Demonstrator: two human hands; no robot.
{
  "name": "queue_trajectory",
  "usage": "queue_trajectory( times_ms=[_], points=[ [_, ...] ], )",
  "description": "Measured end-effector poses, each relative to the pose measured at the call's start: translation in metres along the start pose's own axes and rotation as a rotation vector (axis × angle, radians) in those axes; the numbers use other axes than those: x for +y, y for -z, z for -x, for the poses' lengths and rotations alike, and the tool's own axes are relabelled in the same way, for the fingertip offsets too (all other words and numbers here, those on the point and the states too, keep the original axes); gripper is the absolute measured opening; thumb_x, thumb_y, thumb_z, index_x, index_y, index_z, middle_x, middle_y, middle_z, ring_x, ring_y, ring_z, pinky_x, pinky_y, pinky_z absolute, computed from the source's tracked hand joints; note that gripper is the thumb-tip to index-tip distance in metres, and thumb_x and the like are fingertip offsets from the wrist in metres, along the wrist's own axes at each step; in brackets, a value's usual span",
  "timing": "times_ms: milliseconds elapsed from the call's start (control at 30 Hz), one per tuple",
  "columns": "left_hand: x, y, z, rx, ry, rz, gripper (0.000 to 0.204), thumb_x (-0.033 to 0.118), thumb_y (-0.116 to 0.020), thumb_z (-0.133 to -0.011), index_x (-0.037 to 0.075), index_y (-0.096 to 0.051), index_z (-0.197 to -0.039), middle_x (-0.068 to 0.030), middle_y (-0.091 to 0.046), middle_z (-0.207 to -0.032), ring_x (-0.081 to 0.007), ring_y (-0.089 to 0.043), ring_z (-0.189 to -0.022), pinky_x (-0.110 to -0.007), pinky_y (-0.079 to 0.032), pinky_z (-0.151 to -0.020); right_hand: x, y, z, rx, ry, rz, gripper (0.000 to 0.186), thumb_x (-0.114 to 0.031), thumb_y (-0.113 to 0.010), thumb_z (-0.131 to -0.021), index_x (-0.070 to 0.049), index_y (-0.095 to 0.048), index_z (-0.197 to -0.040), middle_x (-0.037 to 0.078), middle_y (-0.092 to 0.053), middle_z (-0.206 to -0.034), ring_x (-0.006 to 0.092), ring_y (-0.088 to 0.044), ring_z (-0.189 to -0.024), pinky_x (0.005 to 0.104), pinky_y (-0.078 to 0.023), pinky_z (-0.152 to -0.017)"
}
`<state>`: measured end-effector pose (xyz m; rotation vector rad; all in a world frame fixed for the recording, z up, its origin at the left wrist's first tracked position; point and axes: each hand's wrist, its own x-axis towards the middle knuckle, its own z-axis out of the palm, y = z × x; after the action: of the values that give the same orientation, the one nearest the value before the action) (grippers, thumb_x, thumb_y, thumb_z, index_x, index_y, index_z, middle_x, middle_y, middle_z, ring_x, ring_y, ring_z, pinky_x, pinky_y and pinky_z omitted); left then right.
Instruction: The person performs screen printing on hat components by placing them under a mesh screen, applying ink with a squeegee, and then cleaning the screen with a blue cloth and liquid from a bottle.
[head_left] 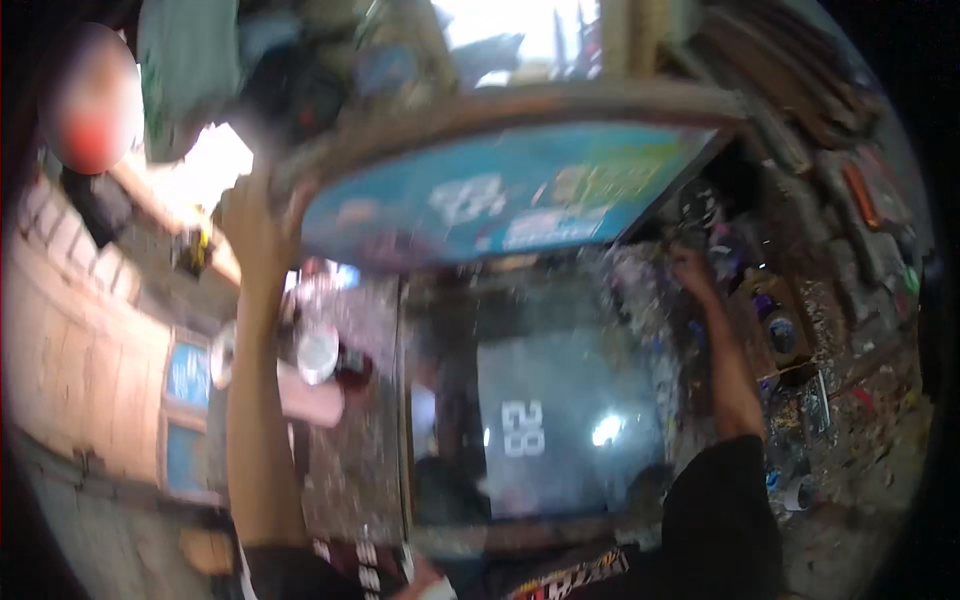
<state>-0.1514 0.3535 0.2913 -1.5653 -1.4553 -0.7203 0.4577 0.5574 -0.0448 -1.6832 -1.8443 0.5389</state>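
Observation:
My left hand [258, 215] grips the left side of a wooden screen-printing frame [540, 103], which is tilted up at the far side of the work surface. Blue mesh [400, 200] fills the frame, with pale figures and a yellow-green patch on it. Below it lies a dark glass plate [445, 330], and a greyish sheet [580, 390] with white figures shows there, along with a bright reflection. My right hand [688, 268] reaches to the right of the plate, beside splattered clutter. Blur hides its fingers and anything in them.
Left of the plate stand a white cup [318, 355] and a dark red container [353, 368]. Small bottles and an open cardboard box [785, 325] crowd the right side. Long wooden pieces [790, 85] lie at the far right. Another person's arm [150, 190] shows at far left.

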Motion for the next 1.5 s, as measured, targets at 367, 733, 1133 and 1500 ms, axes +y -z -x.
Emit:
queue_trajectory(
  times_ms=[367, 733, 1133, 1500],
  points=[
    [0.011, 0.01, 0.005, 0.251, -0.064, 0.097, 0.052, 0.059, -0.073, -0.084, 0.008, -0.063, -0.094, -0.0101, -0.062, -0.084, -0.0346, -0.062, -0.08, -0.048, -0.044, -0.074, -0.205, -0.162, 0.338, -0.23, 0.816, 0.261, 0.027, -0.009, -0.058, -0.097, 0.0, -0.067, -0.121, 0.025, -0.059, -0.134, 0.041, -0.055, -0.126, 0.0511, -0.045, -0.11],
    [0.018, 0.009, 0.004, 0.272, -0.034, 0.106, 0.053, 0.061, -0.073, -0.082, 0.01, -0.061, -0.089, -0.0083, -0.061, -0.082, -0.0323, -0.062, -0.08, -0.046, -0.042, -0.075, -0.214, -0.176, 0.331, -0.377, 0.89, -0.069, 0.035, 0.0, -0.053, -0.093, 0.008, -0.061, -0.126, 0.025, -0.06, -0.135, 0.0424, -0.058, -0.118, 0.0465, -0.047, -0.105],
    [0.015, 0.012, -0.003, 0.284, -0.036, 0.079, 0.053, 0.062, -0.073, -0.082, 0.01, -0.063, -0.09, -0.0084, -0.062, -0.083, -0.0316, -0.063, -0.082, -0.047, -0.042, -0.077, -0.185, -0.176, 0.291, -0.307, 0.904, 0.034, 0.042, 0.0, -0.053, -0.088, 0.002, -0.063, -0.129, 0.021, -0.061, -0.137, 0.0414, -0.056, -0.125, 0.0469, -0.044, -0.111],
    [0.02, 0.002, -0.005, 0.266, -0.013, 0.094, 0.055, 0.062, -0.072, -0.083, 0.008, -0.065, -0.093, -0.0085, -0.064, -0.084, -0.032, -0.063, -0.082, -0.047, -0.042, -0.077, -0.193, -0.183, 0.294, -0.373, 0.754, -0.077, 0.034, -0.016, -0.06, -0.092, -0.002, -0.064, -0.123, 0.019, -0.063, -0.125, 0.037, -0.058, -0.119, 0.0489, -0.041, -0.111]
  ],
)
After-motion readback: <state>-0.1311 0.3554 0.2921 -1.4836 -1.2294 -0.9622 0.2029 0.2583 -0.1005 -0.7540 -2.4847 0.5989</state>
